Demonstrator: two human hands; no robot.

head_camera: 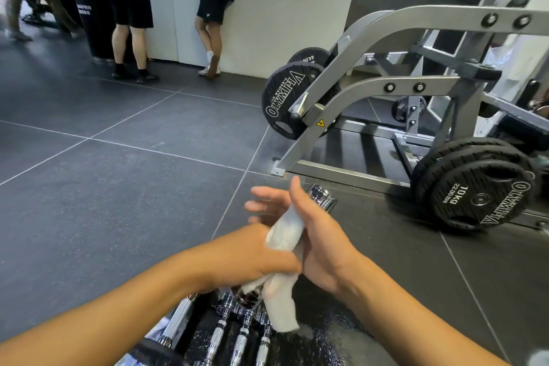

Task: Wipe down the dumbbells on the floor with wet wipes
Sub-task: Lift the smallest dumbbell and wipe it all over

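I hold a chrome dumbbell point(322, 198) lifted off the floor, its far head showing past my fingers and its near head point(248, 296) below my wrists. A white wet wipe point(283, 235) is wrapped around its handle, with a loose end hanging down. My left hand point(252, 252) is closed over the lower part of the wipe and handle. My right hand point(315, 232) presses the wipe against the handle from the right, thumb up, fingers spread beyond it. Several more chrome dumbbells point(243, 336) lie side by side on the floor at the bottom of the view.
A grey plate-loaded machine point(386, 89) with black Olympia weight plates point(481, 196) stands to the right. Three people stand at a white counter point(285, 24) at the back left, beside a black bin point(92, 15). Dark rubber floor tiles point(118, 181) stretch to the left.
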